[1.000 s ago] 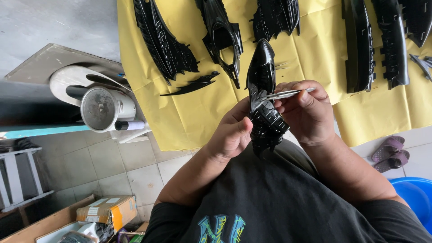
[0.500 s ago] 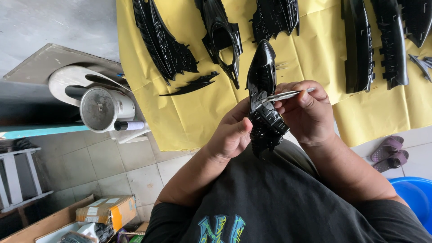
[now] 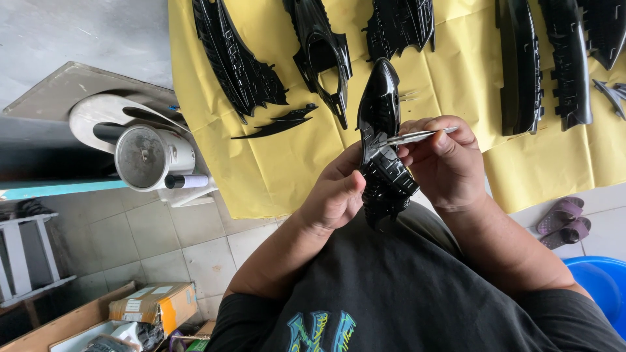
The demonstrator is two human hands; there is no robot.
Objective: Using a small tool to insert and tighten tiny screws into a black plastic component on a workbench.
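Black plastic part (image 3: 381, 140), glossy and ribbed, sat upright between your hands at centre frame, nose pointing to 12 o'clock over the yellow cloth (image 3: 274, 163). Compared with a second back, almost nothing shifted: same tilt, same spot, same grip. Your left hand (image 3: 336, 195) was clamped round the ribbed lower end at 7 o'clock of the part. Your right hand (image 3: 447, 163) was pinched shut on a thin silvery blade (image 3: 417, 135), lying flat, tip touching the part's right edge near mid-length. Blade angle looked the same in all three pictures, so whatever trimming or scraping went on, it was tiny strokes only; no visible shaving came off. I'd judge the edge work was mid-way, not finished.

Around it: long finned black panel (image 3: 235, 58) at 11 o'clock on the cloth, forked black piece (image 3: 323, 55) just beyond the part's nose, small curved sliver (image 3: 280, 122) at 10 o'clock. More dark panels (image 3: 548, 58) at 1 to 2 o'clock. Metal mug (image 3: 147, 156) on the desk (image 3: 59, 91) at 9 o'clock, well apart. Sandals (image 3: 564, 218) on the floor at 4 o'clock, blue tub (image 3: 603, 287) at 5.
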